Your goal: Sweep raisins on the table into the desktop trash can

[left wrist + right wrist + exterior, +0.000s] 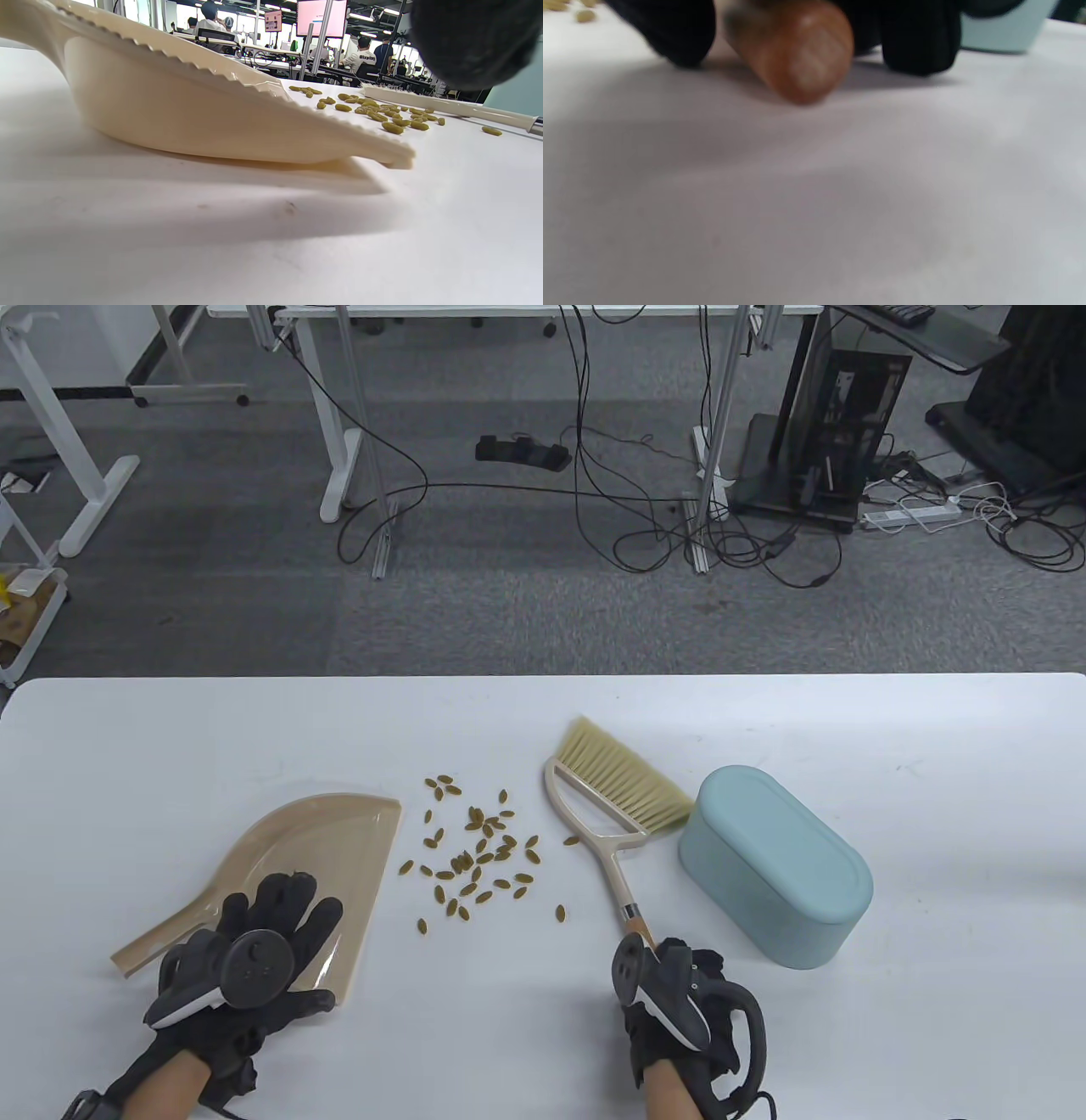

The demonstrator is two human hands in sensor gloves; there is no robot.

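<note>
A beige dustpan (327, 836) lies on the white table (127, 763), left of centre. My left hand (284, 912) rests on its near part with the fingers spread. The left wrist view shows the dustpan (191, 110) from the side. Several greenish raisins (475, 857) lie scattered between the dustpan and a small broom (619, 789). My right hand (670, 976) grips the wooden end of the broom handle (797, 51), low over the table. The pale teal trash can (776, 878) stands just right of the broom, lid closed.
One raisin (560, 912) lies apart, near the broom handle. The table's far edge runs behind the broom. Beyond it is grey floor with desk legs and cables. The trash can (1001, 29) sits close to my right hand.
</note>
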